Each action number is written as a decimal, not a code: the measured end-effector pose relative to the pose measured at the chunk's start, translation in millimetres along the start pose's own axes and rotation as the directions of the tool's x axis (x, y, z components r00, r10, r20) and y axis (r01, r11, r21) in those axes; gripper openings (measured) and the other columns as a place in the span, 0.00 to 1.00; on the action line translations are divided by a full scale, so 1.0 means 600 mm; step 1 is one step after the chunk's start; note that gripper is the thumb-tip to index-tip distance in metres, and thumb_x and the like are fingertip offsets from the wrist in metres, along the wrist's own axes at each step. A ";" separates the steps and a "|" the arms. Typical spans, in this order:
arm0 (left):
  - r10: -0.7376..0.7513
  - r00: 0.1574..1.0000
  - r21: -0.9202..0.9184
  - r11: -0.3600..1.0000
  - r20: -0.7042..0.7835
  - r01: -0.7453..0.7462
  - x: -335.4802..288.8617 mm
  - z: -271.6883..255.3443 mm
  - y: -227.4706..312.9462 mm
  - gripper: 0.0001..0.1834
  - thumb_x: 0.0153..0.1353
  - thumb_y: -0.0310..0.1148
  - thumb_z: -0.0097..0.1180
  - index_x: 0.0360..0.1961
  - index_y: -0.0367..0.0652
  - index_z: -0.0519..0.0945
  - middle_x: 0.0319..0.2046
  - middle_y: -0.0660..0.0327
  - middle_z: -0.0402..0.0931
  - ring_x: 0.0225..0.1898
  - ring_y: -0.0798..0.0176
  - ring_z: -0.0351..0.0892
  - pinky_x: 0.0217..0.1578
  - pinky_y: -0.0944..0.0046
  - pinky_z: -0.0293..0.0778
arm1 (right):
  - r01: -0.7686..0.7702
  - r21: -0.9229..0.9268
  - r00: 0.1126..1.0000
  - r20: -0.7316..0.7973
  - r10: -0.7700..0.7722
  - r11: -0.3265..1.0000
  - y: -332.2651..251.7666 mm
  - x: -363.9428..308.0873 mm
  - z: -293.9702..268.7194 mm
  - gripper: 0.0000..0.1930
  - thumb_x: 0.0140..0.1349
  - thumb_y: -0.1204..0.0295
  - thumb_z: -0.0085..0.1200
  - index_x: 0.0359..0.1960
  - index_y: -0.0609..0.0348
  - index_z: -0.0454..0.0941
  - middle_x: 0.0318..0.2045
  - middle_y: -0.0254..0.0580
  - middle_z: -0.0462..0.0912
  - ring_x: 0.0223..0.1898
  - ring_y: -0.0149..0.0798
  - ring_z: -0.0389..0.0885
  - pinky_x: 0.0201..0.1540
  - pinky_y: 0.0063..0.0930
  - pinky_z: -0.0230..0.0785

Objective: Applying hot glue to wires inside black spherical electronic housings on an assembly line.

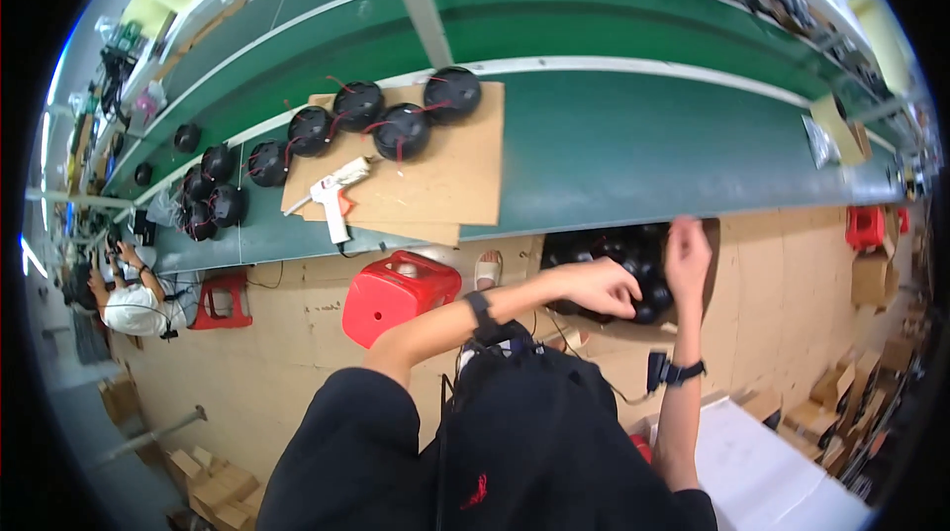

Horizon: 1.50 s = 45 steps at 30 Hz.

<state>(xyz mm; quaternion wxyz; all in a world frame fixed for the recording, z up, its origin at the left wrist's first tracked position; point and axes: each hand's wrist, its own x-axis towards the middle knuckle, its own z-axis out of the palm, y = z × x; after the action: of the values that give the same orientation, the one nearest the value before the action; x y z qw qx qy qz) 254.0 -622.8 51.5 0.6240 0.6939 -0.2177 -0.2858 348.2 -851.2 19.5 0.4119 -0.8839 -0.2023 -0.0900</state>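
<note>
A carton of black round housings (648,308) stands on the floor below the bench's front edge. Over its left part is my left hand (599,286), fingers loosely bent and slightly apart, with nothing visible in them. My right hand (688,259) is raised at the carton's right side. Its fingers point up and are smeared by motion, so whether they hold anything is unclear. Both wrists wear dark straps. On the bench, several black round housings (401,131) with red wires rest along a cardboard sheet (465,175). A white glue gun (334,196) lies on the sheet.
A red stool (396,295) stands left of my legs. More black housings (226,204) sit farther left on the green bench (614,155). Another person (139,308) works at far left, near a second red stool (223,300). Cardboard boxes (816,417) are piled at right.
</note>
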 end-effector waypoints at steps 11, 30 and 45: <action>0.033 0.102 0.087 0.805 -0.994 0.587 -0.461 -0.415 -0.239 0.64 0.43 0.44 0.81 0.75 0.30 0.54 0.64 0.36 0.66 0.69 0.37 0.66 0.70 0.48 0.63 | 0.280 -0.059 0.787 0.585 -0.194 0.958 -0.243 0.246 0.508 0.59 0.49 0.57 0.77 0.79 0.49 0.49 0.75 0.66 0.54 0.74 0.68 0.56 0.72 0.54 0.60; -0.261 0.436 0.054 0.807 -0.861 0.588 -0.261 -0.346 -0.165 0.67 0.37 0.48 0.82 0.75 0.45 0.53 0.69 0.39 0.57 0.67 0.32 0.65 0.64 0.40 0.72 | -0.108 -0.332 0.919 0.327 0.221 0.937 -0.154 0.124 0.326 0.60 0.40 0.58 0.81 0.74 0.59 0.57 0.71 0.67 0.59 0.69 0.69 0.63 0.69 0.54 0.64; -0.045 0.761 0.561 0.648 -0.647 0.516 0.175 -0.311 -0.115 0.67 0.36 0.45 0.82 0.74 0.33 0.56 0.69 0.38 0.61 0.70 0.35 0.63 0.70 0.46 0.64 | -0.470 -0.467 0.838 0.029 0.544 0.749 0.247 0.250 -0.004 0.66 0.34 0.51 0.77 0.78 0.48 0.50 0.73 0.59 0.58 0.64 0.75 0.68 0.56 0.62 0.78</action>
<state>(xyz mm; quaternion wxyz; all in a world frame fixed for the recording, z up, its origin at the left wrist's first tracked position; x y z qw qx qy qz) 452.5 -544.9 -19.2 0.2849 0.9571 0.0071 -0.0514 547.7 -896.3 -32.8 0.1912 -0.9792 0.0389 0.0548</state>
